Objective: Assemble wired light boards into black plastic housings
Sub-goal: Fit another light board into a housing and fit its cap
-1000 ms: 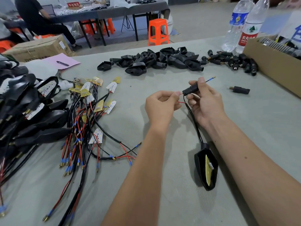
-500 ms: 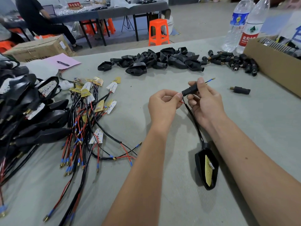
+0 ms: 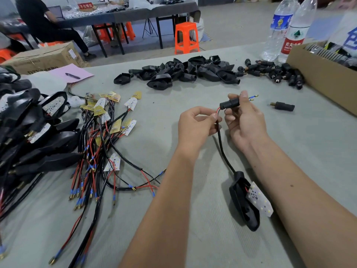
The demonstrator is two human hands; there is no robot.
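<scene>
Far centre: housings [image 3: 179,73] heaped on the table [image 3: 193,238].
Far right: connectors [image 3: 274,73] beside the box [image 3: 324,78]; bottles [image 3: 286,29] behind them.
Left: wired boards [image 3: 104,136] right of the finished pile [image 3: 29,132].
Near right: housing [image 3: 241,202] with its board [image 3: 259,200], between the forearms.

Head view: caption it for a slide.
Both hands thread a light board's wires through a black sleeve, its housing resting on the table.
</scene>
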